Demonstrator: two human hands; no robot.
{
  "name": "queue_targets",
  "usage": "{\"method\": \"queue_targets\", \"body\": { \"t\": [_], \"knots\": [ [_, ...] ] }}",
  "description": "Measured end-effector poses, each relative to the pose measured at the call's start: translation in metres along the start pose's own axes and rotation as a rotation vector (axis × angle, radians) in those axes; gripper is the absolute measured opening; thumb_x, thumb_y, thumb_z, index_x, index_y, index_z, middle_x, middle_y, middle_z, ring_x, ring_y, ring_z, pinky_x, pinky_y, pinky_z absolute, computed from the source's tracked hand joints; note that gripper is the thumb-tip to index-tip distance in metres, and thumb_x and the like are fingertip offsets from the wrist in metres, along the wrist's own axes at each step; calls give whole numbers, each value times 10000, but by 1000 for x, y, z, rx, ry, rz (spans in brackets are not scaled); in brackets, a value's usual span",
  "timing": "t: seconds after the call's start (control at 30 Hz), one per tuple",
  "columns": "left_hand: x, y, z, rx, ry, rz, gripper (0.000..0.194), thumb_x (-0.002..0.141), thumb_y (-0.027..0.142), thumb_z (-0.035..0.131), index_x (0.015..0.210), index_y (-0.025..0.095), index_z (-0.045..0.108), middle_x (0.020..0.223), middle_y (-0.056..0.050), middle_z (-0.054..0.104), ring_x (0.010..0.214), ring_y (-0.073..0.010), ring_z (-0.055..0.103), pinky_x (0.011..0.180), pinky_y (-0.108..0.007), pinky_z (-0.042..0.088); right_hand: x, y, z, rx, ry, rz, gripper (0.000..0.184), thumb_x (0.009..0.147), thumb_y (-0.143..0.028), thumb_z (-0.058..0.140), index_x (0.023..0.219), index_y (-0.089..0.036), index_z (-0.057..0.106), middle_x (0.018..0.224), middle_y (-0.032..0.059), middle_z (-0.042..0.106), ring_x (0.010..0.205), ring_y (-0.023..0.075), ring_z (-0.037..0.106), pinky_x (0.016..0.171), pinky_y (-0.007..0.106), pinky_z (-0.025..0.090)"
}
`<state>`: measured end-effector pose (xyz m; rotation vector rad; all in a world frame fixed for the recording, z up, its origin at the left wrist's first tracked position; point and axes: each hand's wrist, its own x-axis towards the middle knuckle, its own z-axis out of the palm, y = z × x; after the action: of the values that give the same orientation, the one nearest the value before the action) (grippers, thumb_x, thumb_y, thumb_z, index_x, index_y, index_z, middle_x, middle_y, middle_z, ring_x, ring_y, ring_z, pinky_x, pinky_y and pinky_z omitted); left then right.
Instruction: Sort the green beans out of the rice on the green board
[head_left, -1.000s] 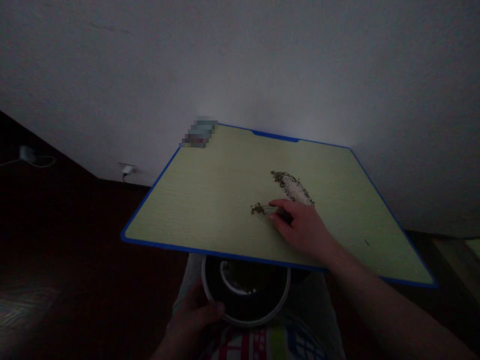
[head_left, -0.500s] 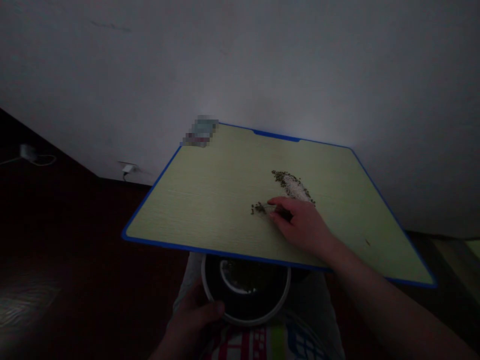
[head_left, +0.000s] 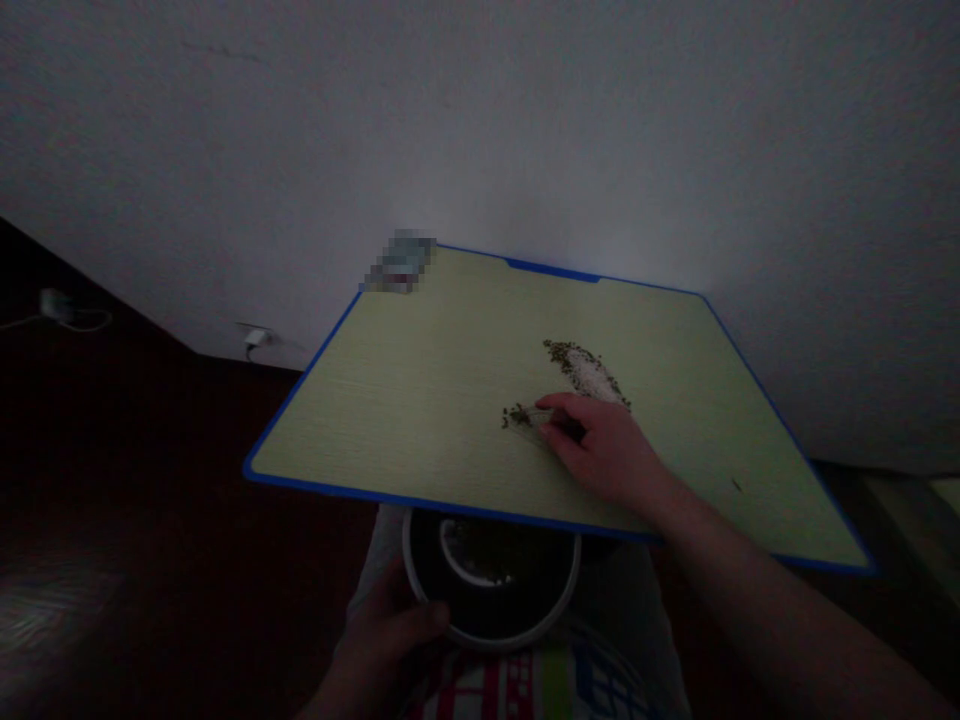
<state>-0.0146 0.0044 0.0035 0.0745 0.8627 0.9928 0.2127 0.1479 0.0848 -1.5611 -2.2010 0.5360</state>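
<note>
My left hand [head_left: 397, 625] is closed on the rim of a round bowl [head_left: 501, 640], dark inside with a pale rim. Small dark-green beans lie in its shadowed bottom; the table hides its far part. My right hand [head_left: 604, 445] rests low over the table, thumb and fingers pinching a small, clear, curved thing [head_left: 536, 412] whose kind is unclear. A few dark-green beans [head_left: 514, 416] lie at its left end. Just beyond my fingers is a heap of white grains [head_left: 589, 375], with dark-green beans [head_left: 562, 352] along its edges; the hand hides part of it.
The pale table [head_left: 412, 380] has a blue edge and stands against a wall [head_left: 525, 130]. A pixelated item [head_left: 401, 262] lies at its far left corner. A small dark sliver [head_left: 736, 485] is at the right. A white plug [head_left: 257, 338] shows low on the wall.
</note>
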Motion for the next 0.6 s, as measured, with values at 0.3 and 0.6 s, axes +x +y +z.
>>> {"method": "queue_targets", "body": {
  "t": [0.3, 0.6],
  "knots": [
    [-1, 2, 1, -1, 32, -23, 1004, 569, 42, 790, 1430, 182, 292, 1022, -157, 777, 1048, -381, 672, 877, -491, 550, 0, -4, 1, 10, -47, -70, 271, 851, -219, 559, 1101, -210, 663, 829, 32, 722, 742, 177, 649, 686, 299, 464],
    [-1, 1, 0, -12, 29, -11, 972, 560, 43, 798, 1409, 205, 354, 1024, -151, 777, 1038, -381, 677, 851, -464, 571, -17, -8, -3, 48, -2, -6, 244, 844, -221, 560, 1068, -192, 652, 727, 8, 696, 647, 161, 632, 613, 280, 469]
  ]
}}
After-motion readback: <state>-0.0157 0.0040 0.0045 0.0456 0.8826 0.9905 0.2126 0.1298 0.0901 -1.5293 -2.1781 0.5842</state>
